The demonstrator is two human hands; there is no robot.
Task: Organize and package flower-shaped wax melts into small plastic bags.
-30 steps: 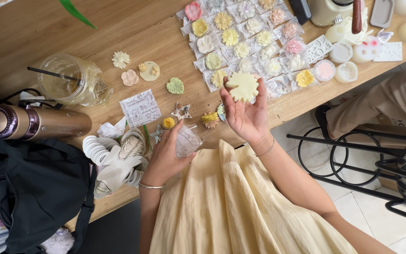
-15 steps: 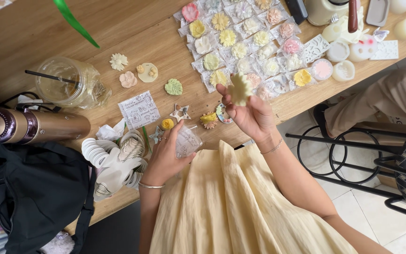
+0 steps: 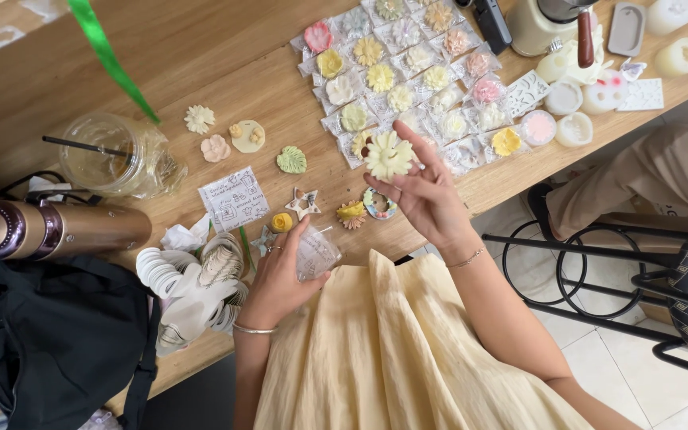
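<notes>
A pale yellow flower piece (image 3: 388, 154) is held up by the fingers (image 3: 408, 135) of the right hand (image 3: 424, 195), pinched at its edges, just above the table (image 3: 201, 56) edge. A small clear bag (image 3: 314, 253) is gripped by the left hand (image 3: 280, 275), fingers curled shut round it. Btwn the hands a star piece (image 3: 304, 204), a yellow rose (image 3: 282, 222) & a small ring piece (image 3: 379, 204) are laid. Rows of bagged flowers (image 3: 408, 76) are spread behind the right hand. At left: a plastic cup w/ straw (image 3: 117, 155), metal flask (image 3: 49, 231), black bag (image 3: 49, 342), stack of white cutouts (image 3: 193, 291). A printed card (image 3: 234, 199) is set nr the middle. Table is wood; tiled floor (image 3: 623, 358) & black stool (image 3: 599, 263) are seen at right.
</notes>
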